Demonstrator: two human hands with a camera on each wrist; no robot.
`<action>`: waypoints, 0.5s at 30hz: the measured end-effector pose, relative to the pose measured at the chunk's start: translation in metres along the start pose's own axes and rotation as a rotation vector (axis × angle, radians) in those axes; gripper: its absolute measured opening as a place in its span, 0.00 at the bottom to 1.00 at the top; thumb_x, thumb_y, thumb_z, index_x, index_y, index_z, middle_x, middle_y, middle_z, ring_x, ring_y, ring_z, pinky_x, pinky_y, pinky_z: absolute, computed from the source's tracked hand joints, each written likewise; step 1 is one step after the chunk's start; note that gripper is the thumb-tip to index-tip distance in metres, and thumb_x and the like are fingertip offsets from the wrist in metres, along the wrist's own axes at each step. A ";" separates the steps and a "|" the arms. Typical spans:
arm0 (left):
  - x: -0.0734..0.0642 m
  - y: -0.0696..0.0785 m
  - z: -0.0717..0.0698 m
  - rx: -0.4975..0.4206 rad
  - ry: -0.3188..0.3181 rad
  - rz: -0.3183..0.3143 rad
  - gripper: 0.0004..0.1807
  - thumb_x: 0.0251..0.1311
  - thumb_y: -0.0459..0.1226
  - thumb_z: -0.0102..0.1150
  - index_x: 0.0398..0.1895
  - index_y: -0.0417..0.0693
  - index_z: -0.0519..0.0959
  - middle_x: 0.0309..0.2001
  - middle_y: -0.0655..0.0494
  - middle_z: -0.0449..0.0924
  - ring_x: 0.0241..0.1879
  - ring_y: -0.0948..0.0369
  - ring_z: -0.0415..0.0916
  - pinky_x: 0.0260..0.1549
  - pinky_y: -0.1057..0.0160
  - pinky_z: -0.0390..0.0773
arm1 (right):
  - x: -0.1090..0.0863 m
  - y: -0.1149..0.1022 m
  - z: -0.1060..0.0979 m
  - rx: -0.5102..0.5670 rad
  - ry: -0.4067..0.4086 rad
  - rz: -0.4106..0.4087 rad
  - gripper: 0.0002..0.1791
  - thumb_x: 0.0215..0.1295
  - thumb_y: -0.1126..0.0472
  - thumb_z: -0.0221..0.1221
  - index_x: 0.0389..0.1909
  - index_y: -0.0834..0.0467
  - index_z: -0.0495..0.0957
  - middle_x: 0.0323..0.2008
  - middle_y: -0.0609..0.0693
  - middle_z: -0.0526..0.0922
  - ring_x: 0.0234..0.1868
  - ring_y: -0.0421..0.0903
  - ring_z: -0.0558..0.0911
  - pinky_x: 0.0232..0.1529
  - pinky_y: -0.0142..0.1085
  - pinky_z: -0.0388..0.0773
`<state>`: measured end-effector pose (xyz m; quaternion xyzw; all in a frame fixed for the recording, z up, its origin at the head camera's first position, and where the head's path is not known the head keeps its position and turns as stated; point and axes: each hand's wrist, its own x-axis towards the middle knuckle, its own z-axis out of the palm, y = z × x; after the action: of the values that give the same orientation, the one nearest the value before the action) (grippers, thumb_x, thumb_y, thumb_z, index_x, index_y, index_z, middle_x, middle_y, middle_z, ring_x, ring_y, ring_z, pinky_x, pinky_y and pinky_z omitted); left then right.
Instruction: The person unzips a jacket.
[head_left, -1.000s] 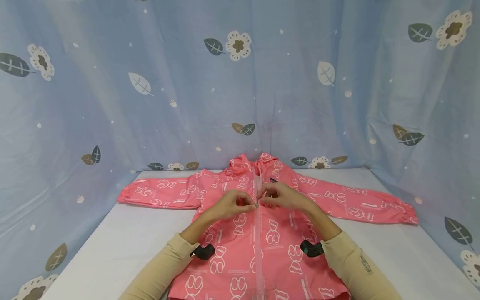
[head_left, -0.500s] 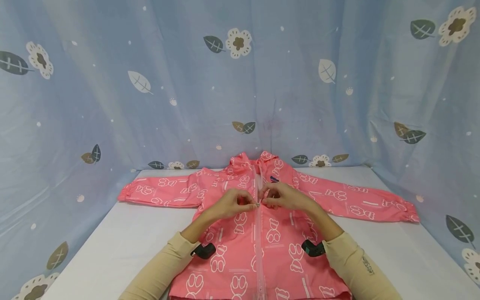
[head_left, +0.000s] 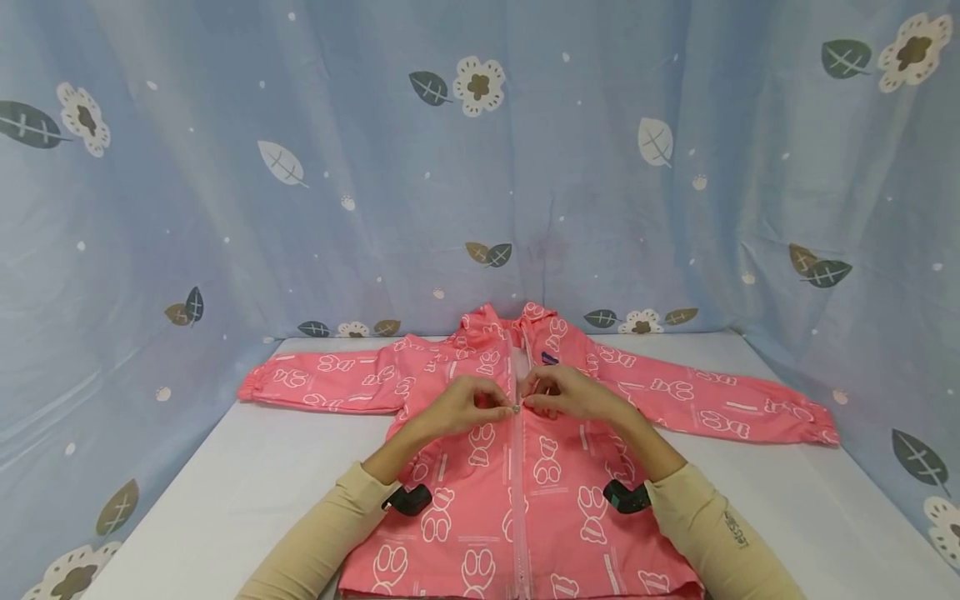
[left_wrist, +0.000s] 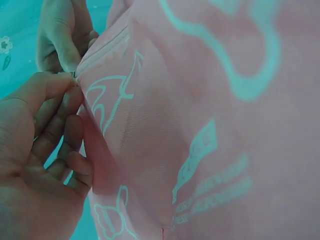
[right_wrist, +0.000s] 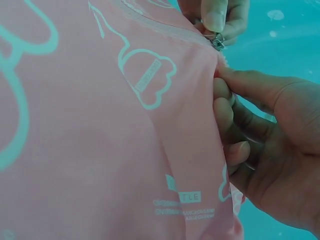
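Observation:
A pink jacket (head_left: 480,492) with white bear outlines lies front up, sleeves spread to both sides. Its zipper (head_left: 517,500) runs down the middle, joined below the hands and parted above them toward the collar. My left hand (head_left: 468,406) pinches the small metal zipper slider (right_wrist: 217,41) between thumb and forefinger. Right beside it, my right hand (head_left: 566,392) pinches the jacket's front edge near the slider, other fingers curled behind the cloth. Both wrist views show the fabric lifted between the hands. The fingertips partly cover the slider.
The jacket lies on a white table (head_left: 217,492). Blue curtains (head_left: 360,208) printed with flowers and leaves stand behind and at both sides. Small black devices (head_left: 408,500) sit at both wrists, by the beige sleeves (head_left: 322,533).
The parted zipper edges above the hands stand slightly wider apart than before. Both hands stay almost in place, and the head view has shifted a little.

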<state>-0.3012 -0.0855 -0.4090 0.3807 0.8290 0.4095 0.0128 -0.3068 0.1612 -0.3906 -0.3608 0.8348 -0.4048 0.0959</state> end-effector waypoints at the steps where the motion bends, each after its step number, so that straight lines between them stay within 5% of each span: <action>1: 0.000 0.000 0.000 0.003 0.004 0.001 0.02 0.60 0.40 0.67 0.34 0.55 0.86 0.28 0.62 0.83 0.24 0.66 0.67 0.23 0.70 0.67 | 0.000 0.000 0.000 0.002 0.001 -0.001 0.06 0.68 0.62 0.60 0.43 0.58 0.79 0.26 0.57 0.79 0.26 0.47 0.77 0.27 0.31 0.74; 15: -0.003 0.004 0.002 -0.029 -0.010 0.014 0.02 0.60 0.40 0.67 0.33 0.53 0.86 0.26 0.57 0.82 0.23 0.64 0.68 0.22 0.71 0.68 | -0.001 0.003 -0.002 0.028 0.017 0.005 0.05 0.69 0.61 0.59 0.42 0.58 0.78 0.26 0.56 0.78 0.24 0.42 0.75 0.27 0.30 0.74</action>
<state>-0.2959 -0.0849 -0.4081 0.3881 0.8202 0.4197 0.0195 -0.3080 0.1643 -0.3916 -0.3538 0.8307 -0.4193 0.0947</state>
